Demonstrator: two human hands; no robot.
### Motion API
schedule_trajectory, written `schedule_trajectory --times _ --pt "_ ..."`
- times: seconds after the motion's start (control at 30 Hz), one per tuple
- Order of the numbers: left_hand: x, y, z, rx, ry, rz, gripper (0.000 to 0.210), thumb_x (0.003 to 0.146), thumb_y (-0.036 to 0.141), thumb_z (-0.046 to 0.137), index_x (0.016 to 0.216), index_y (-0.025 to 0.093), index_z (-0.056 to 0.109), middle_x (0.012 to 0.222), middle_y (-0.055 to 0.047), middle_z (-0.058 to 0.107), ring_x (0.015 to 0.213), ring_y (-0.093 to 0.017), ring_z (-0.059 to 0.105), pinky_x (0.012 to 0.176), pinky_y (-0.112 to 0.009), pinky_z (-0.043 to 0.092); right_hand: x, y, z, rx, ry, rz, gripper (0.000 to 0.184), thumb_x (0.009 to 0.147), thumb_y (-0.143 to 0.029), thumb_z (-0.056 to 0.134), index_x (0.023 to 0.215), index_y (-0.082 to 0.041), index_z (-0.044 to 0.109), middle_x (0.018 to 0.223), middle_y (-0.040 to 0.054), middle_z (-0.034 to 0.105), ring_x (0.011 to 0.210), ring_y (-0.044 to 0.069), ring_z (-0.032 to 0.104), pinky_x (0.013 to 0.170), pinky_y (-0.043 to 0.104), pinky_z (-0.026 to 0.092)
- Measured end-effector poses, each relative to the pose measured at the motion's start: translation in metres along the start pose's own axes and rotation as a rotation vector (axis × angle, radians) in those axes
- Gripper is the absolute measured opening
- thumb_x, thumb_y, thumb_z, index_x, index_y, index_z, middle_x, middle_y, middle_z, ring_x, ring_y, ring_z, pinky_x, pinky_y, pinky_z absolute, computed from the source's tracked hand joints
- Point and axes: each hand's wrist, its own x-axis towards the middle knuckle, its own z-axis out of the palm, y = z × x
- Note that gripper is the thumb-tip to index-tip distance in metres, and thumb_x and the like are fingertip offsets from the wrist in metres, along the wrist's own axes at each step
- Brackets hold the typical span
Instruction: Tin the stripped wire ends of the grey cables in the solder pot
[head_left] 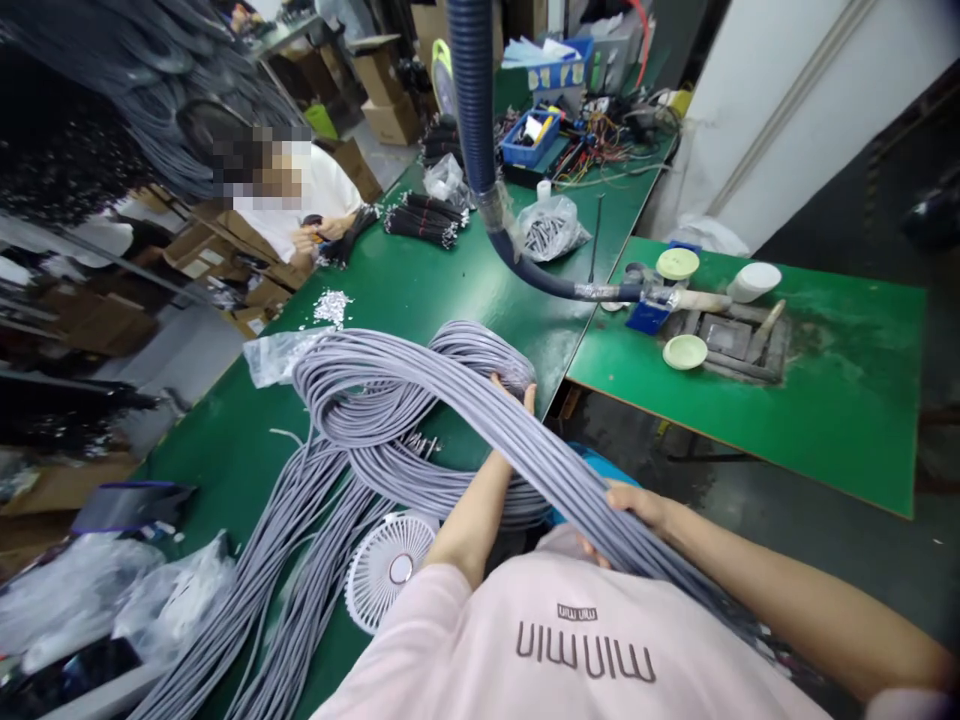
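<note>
A thick bundle of grey cables (480,410) runs slantwise in front of me and loops over at its far end on the green table. My right hand (636,505) is wrapped around this bundle close to my body; the cable ends trail off past my right forearm. My left hand (529,396) reaches under the bundle and grips the outer bend of a grey cable coil (487,348); the raised bundle partly hides this hand. More grey cables (281,540) hang down the table on the left. A white fan (400,569) stands by my left elbow.
A dark blue hose (475,110) comes down over the green table (420,290). At right, a side table (840,400) holds pale round lids and a soldering pot (731,338). Across the table a person (315,190) handles black cables. Plastic bags (82,590) lie left.
</note>
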Motion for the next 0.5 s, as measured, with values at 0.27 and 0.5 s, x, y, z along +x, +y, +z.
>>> schedule_trajectory --times 0.27,0.5 --pt "0.133 0.057 0.009 -0.085 0.001 -0.125 0.088 0.091 0.05 0.047 0.15 0.0 0.005 0.136 -0.034 0.046 0.131 -0.04 0.044 0.105 -0.05 0.033 0.024 -0.001 -0.003 0.047 -0.101 -0.04 0.069 0.065 -0.071 0.063 0.1 -0.011 0.058 0.08 0.014 0.072 0.077 0.028 0.071 0.072 0.04 0.058" --pt "0.097 0.032 -0.008 -0.485 0.015 -0.163 0.054 0.085 0.038 0.064 0.131 0.013 0.05 0.141 -0.016 0.047 0.137 -0.031 0.038 0.113 -0.055 0.025 0.027 -0.021 -0.017 -0.001 -0.024 -0.061 0.089 0.084 -0.078 0.014 0.096 -0.006 0.063 0.077 0.0159 0.069 0.07 0.022 0.068 0.064 0.032 0.056"
